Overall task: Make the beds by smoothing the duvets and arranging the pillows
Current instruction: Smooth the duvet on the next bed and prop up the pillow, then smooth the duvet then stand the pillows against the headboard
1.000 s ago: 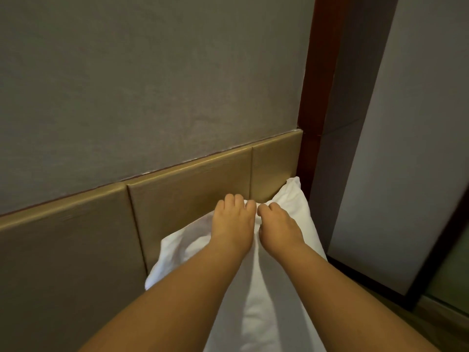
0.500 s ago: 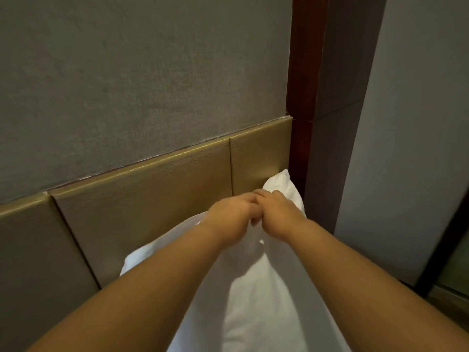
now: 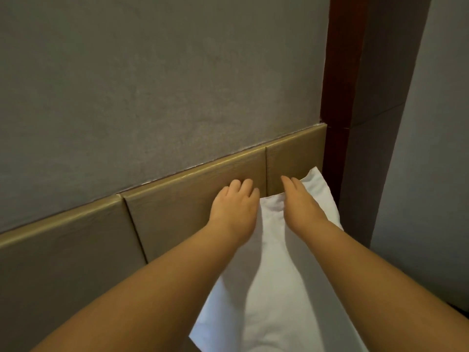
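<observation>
Beside the red post point(image 3: 340, 97), the pillow point(image 3: 274, 288) leans against the headboard point(image 3: 177, 199).

No readable text, label, brand, number or sign anywhere in view

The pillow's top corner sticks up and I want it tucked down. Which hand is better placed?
Right, probably. The right hand is open over the pillow just below that corner; the left hand is farther left, in front of the headboard.

pillow point(image 3: 269, 288) bottom cut off, corner behind left hand point(image 3: 234, 209)
</observation>
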Motion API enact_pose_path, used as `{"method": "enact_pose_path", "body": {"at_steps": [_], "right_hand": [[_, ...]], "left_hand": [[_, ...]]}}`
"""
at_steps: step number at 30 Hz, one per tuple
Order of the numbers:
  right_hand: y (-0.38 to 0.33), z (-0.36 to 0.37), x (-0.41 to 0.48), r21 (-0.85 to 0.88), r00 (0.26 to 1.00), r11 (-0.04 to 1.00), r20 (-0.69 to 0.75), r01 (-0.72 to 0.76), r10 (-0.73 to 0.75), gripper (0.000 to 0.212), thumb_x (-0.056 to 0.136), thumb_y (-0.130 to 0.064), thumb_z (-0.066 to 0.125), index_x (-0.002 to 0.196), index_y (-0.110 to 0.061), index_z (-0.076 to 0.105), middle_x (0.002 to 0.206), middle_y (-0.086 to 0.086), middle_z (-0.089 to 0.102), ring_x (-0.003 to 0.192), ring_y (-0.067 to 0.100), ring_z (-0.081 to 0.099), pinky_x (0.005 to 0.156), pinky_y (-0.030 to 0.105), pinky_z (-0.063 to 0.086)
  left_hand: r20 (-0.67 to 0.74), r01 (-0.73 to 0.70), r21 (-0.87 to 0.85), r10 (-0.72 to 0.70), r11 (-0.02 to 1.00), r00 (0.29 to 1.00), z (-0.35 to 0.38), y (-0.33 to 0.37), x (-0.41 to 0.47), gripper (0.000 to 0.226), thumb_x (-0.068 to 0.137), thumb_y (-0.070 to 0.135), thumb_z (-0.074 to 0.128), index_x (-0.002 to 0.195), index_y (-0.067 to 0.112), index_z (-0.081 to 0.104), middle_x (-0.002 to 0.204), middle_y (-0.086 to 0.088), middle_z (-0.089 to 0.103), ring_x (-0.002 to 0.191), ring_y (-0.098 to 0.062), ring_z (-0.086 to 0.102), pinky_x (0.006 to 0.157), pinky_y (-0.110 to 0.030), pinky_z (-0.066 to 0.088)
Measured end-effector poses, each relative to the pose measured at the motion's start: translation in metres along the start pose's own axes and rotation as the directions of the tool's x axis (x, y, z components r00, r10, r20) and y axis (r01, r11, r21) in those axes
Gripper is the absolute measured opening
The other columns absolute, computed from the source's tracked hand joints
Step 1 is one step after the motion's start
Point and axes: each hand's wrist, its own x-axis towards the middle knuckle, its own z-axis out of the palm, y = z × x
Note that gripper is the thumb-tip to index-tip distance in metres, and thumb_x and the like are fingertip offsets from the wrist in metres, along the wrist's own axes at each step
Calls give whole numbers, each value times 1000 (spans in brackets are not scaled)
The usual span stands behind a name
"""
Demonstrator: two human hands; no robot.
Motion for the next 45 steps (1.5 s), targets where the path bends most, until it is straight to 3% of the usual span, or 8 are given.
{"method": "enact_pose_path", "body": {"at_steps": [10, 14, 19, 30, 35, 39, 41, 45], "right_hand": [[-59, -10, -60, -96, 991, 992, -92, 84, -93, 49, 87, -2, 58, 131, -17, 42, 131, 5, 47, 103, 23, 56, 72, 26, 48], [-84, -15, -89, -138, 994, 986, -44, 91, -98, 39, 88, -4, 56, 123, -17, 45, 124, 6, 49, 93, 22, 56, 66, 25, 43], [-120, -28, -137, -237, 992, 968, 108, 84, -60, 28, 92, -6, 50, 119, -14, 52, 119, 7, 56, 86, 21, 53, 76, 26, 43], [-290, -63, -372, -436, 962, 899, 259, 39, 84, 37, 97, -26, 52, 132, -15, 48, 132, 7, 52, 116, 28, 54, 98, 36, 44], [-319, -92, -468, -446, 940, 892, 265, -79, 215, 32, 97, -21, 51, 127, -12, 49, 117, 10, 51, 93, 21, 42, 99, 36, 41], [-316, -104, -538, -486, 899, 852, 260, -194, 353, 7, 94, -13, 47, 87, -15, 48, 93, 5, 49, 89, 23, 41, 79, 34, 37], [-307, -101, -580, -530, 860, 814, 274, -239, 431, 22, 92, -11, 48, 73, -18, 40, 83, 1, 45, 86, 23, 45, 73, 32, 36], [-277, -102, -670, -598, 759, 727, 285, -337, 586, 22, 91, -7, 48, 111, -11, 54, 113, 9, 55, 99, 26, 56, 77, 32, 42]], "left_hand": [[45, 7, -110, -2, 994, 999, -51, -43, -66, 18, 89, 34, 51, 101, 22, 48, 106, 0, 44, 85, -17, 42, 69, -28, 37], [251, -280, 57, 257, 958, 933, -69, -63, -99, 35, 84, 38, 61, 117, 33, 50, 118, 4, 37, 102, -17, 34, 84, -29, 33], [331, -160, 370, 31, 915, 943, -90, -80, -133, 33, 88, 27, 63, 121, 25, 63, 134, -2, 37, 121, -26, 33, 101, -36, 28], [287, -66, -76, 85, 995, 954, -203, -60, -361, 33, 91, 35, 52, 123, 27, 58, 125, -3, 51, 118, -26, 39, 104, -43, 30], [383, -63, -281, 172, 958, 907, -230, -50, -438, 28, 89, 30, 52, 115, 28, 61, 119, 0, 48, 113, -25, 41, 99, -41, 37], [544, 72, -379, 159, 923, 824, -208, -24, -500, 33, 89, 25, 47, 121, 25, 57, 126, -3, 47, 120, -26, 43, 100, -38, 41], [619, 47, -375, 212, 926, 756, -189, -3, -539, 39, 91, 23, 45, 130, 25, 50, 136, -3, 43, 127, -25, 39, 105, -36, 38], [659, -147, -375, 375, 915, 652, -184, 58, -594, 42, 96, 23, 39, 138, 21, 42, 140, -3, 37, 131, -23, 35, 107, -36, 32]]}}
